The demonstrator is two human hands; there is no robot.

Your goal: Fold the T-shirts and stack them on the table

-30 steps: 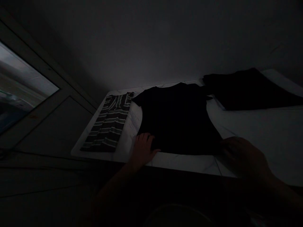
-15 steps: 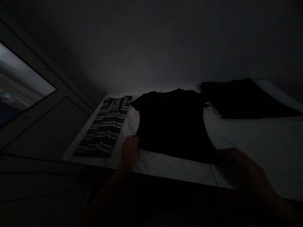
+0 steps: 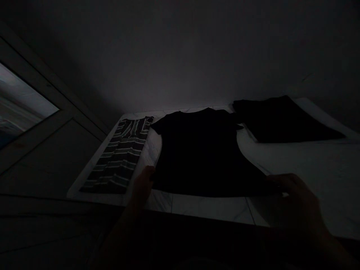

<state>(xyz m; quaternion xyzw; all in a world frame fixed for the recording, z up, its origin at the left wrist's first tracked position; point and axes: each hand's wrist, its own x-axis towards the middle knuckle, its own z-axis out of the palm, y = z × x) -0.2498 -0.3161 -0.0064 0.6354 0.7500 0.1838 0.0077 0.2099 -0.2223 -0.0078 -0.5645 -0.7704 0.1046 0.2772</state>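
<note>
Pinching black shirt [image 3: 202, 153] at hem corners with left grip [image 3: 143, 183] and right grip [image 3: 298, 191]. Laid out mid-frame, near bench [image 3: 317, 168] front edge. Close to striped garment [image 3: 118, 157] at left, roomier lower right.

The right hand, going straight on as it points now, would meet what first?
The right hand would probably meet the black shirt, whose corner it seems to hold; depth is unclear.

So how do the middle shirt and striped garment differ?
The middle shirt looks plain dark; the striped garment has pale bands. The middle shirt spreads wide, sleeves out; the striped garment lies narrow. The middle shirt is held at both lower corners; the striped garment isn't. Both lie on the pale tabletop.
</note>
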